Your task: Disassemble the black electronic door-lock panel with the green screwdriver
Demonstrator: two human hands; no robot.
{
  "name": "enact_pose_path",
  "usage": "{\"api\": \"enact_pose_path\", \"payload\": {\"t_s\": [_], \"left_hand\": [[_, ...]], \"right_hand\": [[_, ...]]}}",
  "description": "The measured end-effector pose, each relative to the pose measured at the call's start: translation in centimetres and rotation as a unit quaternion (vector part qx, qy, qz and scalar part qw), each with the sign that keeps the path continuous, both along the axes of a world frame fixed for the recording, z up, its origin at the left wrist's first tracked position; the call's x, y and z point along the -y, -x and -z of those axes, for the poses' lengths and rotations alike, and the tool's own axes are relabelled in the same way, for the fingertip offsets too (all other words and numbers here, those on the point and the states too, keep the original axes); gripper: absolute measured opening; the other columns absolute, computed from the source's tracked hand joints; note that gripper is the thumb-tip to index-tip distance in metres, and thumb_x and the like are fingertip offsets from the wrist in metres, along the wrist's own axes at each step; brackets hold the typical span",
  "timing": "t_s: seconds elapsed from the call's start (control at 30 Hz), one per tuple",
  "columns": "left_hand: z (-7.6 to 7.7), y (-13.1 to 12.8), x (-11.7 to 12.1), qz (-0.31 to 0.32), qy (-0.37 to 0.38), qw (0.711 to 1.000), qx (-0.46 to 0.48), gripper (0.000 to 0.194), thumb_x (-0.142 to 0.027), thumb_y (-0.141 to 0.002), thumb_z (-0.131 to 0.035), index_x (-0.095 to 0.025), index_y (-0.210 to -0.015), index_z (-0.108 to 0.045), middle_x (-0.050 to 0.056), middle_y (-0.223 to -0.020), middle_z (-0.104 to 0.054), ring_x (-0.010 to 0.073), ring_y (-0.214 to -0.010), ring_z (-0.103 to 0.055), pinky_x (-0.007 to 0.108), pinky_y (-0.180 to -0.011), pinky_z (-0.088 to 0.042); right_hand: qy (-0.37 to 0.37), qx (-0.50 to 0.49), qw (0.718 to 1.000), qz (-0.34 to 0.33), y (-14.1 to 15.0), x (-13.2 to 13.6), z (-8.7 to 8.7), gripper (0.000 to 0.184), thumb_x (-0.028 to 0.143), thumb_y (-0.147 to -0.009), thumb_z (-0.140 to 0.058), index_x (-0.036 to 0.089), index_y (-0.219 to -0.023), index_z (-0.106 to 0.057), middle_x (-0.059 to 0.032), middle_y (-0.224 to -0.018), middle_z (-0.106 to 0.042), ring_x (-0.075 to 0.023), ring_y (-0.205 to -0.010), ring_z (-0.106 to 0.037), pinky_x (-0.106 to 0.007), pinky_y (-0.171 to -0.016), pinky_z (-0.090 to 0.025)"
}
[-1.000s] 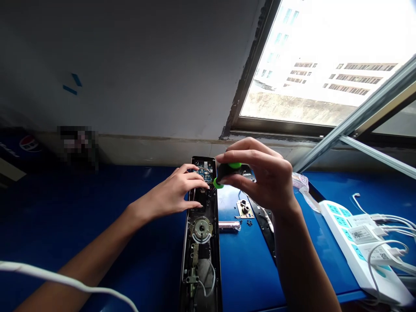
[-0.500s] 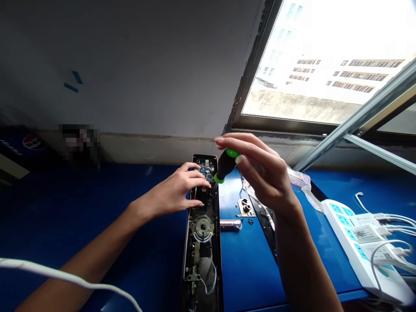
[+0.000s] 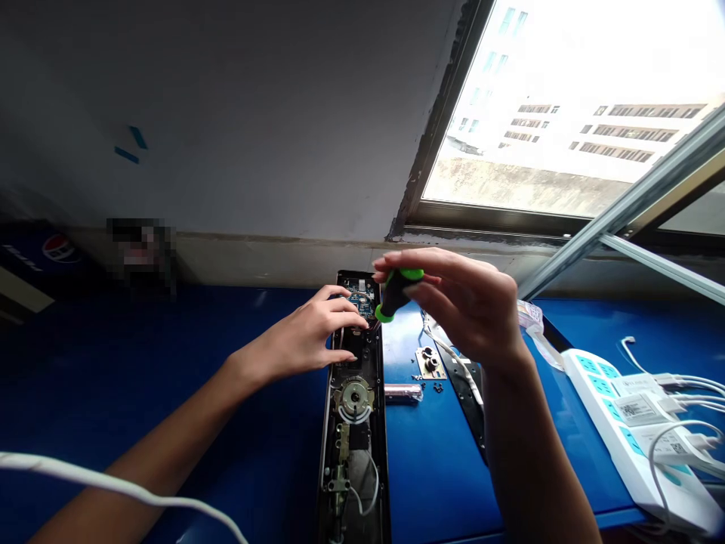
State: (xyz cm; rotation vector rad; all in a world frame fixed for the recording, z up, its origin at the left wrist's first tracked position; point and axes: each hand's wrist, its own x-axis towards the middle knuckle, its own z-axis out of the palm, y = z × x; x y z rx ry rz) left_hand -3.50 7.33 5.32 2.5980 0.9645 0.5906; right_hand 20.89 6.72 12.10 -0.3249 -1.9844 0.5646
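A long black housing, like an open smart door lock, lies on the blue table with its inner parts facing up. At its far end is a blue circuit board; nearer me sits a round metal disc. My left hand lies over the housing's left side, fingers spread near the circuit board and thumb lower down. My right hand grips a black and green screwdriver by its handle above the housing's right edge. The screwdriver's tip is too indistinct to make out.
Right of the housing lie a small metal plate, several dark screws and a pinkish wrapped cylinder. A black panel with a white cable lies beyond. A white power strip holds several plugs. Another white cable crosses my left forearm.
My right hand's fingers opened out around the screwdriver handle, then closed on it again, the handle turning and tilting. My left hand has stayed in place on the housing.
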Motion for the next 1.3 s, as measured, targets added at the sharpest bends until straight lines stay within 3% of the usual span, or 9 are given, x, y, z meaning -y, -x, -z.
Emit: {"api": "enact_pose_path", "payload": {"t_s": [0.13,0.3,0.37,0.5,0.6,0.7,0.93,1.1,1.3], "left_hand": [[0.01,-0.07,0.02,-0.002,-0.01,1.0,0.002,0.045,-0.028,-0.08,-0.087,-0.024,-0.122,-0.073,0.009,-0.129,-0.07,0.0337,-0.143,-0.041,0.054,-0.114,-0.048],[0.01,-0.03,0.04,0.004,-0.011,1.0,-0.002,0.044,-0.027,-0.08,-0.087,-0.023,-0.122,-0.073,0.009,-0.127,-0.071,0.033,-0.143,-0.041,0.053,-0.115,-0.047],[0.07,0.04,0.03,0.004,-0.013,1.0,-0.004,0.044,-0.027,-0.08,-0.087,-0.023,-0.122,-0.073,0.009,-0.127,-0.071,0.033,-0.143,-0.041,0.053,-0.115,-0.046],[0.07,0.06,0.06,0.0,-0.017,1.0,-0.003,0.045,-0.027,-0.08,-0.087,-0.024,-0.123,-0.073,0.009,-0.128,-0.071,0.0333,-0.143,-0.041,0.053,-0.114,-0.048],[0.0,0.0,0.09,0.0,-0.012,1.0,-0.001,0.045,-0.027,-0.08,-0.087,-0.025,-0.122,-0.073,0.009,-0.128,-0.071,0.0327,-0.143,-0.041,0.052,-0.113,-0.048],[0.07,-0.01,0.07,0.002,-0.011,1.0,-0.002,0.044,-0.027,-0.08,-0.087,-0.025,-0.122,-0.073,0.009,-0.127,-0.071,0.0325,-0.143,-0.041,0.053,-0.115,-0.047],[0.24,0.02,0.05,-0.004,-0.015,1.0,0.005,0.044,-0.028,-0.08,-0.087,-0.025,-0.122,-0.073,0.009,-0.128,-0.07,0.0331,-0.143,-0.041,0.053,-0.114,-0.048],[0.16,-0.03,-0.1,0.001,-0.008,1.0,0.004,0.044,-0.026,-0.08,-0.087,-0.026,-0.122,-0.073,0.009,-0.127,-0.07,0.0325,-0.143,-0.041,0.052,-0.115,-0.047],[0.3,-0.13,0.03,-0.009,-0.014,1.0,0.008,0.047,-0.029,-0.08,-0.087,-0.027,-0.123,-0.07,0.008,-0.13,-0.064,0.0326,-0.142,-0.041,0.053,-0.116,-0.046]], "right_hand": [[-0.057,-0.003,0.996,0.072,-0.12,-0.03,-0.03,0.034,0.023,-0.085,-0.083,0.029,-0.118,-0.078,-0.0032,-0.099,-0.069,-0.0176,-0.089,-0.068,-0.034,-0.072,-0.06],[0.012,0.033,0.999,0.009,-0.07,0.34,-0.24,0.039,0.016,-0.103,-0.051,0.027,-0.137,-0.067,-0.007,-0.132,-0.071,-0.0234,-0.121,-0.067,-0.046,-0.101,-0.058],[0.014,0.011,1.0,-0.004,-0.05,0.27,-0.16,0.039,0.014,-0.099,-0.061,0.029,-0.134,-0.069,-0.0051,-0.125,-0.075,-0.023,-0.113,-0.071,-0.044,-0.094,-0.062],[-0.055,-0.01,0.996,0.072,-0.1,-0.05,0.01,0.037,0.022,-0.082,-0.085,0.031,-0.117,-0.078,-0.0026,-0.097,-0.071,-0.0185,-0.087,-0.069,-0.035,-0.072,-0.063],[-0.04,0.016,0.996,0.078,-0.09,0.12,-0.1,0.03,0.025,-0.096,-0.069,0.031,-0.125,-0.075,-0.0055,-0.112,-0.072,-0.0214,-0.103,-0.07,-0.04,-0.087,-0.062],[0.018,0.024,0.999,0.025,-0.09,0.38,-0.19,0.041,0.015,-0.101,-0.057,0.031,-0.137,-0.067,-0.0043,-0.132,-0.072,-0.0241,-0.118,-0.07,-0.047,-0.1,-0.06],[-0.059,0.007,0.996,0.065,-0.26,0.03,-0.09,0.041,0.021,-0.08,-0.087,0.03,-0.119,-0.078,-0.0028,-0.098,-0.072,-0.017,-0.084,-0.069,-0.034,-0.069,-0.061],[0.014,0.034,0.999,0.015,-0.05,0.42,-0.15,0.045,0.01,-0.097,-0.062,0.027,-0.138,-0.066,-0.0056,-0.129,-0.073,-0.0231,-0.117,-0.07,-0.043,-0.095,-0.063],[0.044,0.023,0.999,-0.004,-0.18,0.47,0.12,0.044,0.009,-0.094,-0.066,0.026,-0.134,-0.067,-0.0035,-0.129,-0.074,-0.0233,-0.116,-0.072,-0.041,-0.089,-0.066]]}}
